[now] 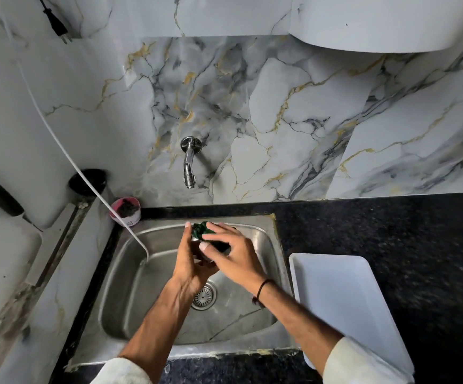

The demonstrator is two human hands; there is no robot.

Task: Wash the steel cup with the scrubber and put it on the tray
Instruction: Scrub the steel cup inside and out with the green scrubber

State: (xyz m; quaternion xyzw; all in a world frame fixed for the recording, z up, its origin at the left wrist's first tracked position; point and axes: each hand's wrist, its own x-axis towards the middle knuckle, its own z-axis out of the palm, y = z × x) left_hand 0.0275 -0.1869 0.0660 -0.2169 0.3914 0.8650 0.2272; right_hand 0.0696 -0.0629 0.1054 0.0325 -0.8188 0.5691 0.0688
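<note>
Over the steel sink (255, 234), my left hand (190, 264) wraps around the steel cup (197, 249), which is mostly hidden by my fingers. My right hand (233, 252) presses the green scrubber (201, 230) against the cup's top, fingers spread over it. Both hands hover above the basin, a little behind the drain (204, 296). The white tray (341, 303) lies on the black counter to the right of the sink with nothing on it.
A chrome tap (188, 162) juts from the marble wall behind the sink; no water is seen running. A pink tub (126, 210) stands at the sink's back left corner. A white hose (67, 153) hangs into the basin. Dark counter (391, 225) extends right.
</note>
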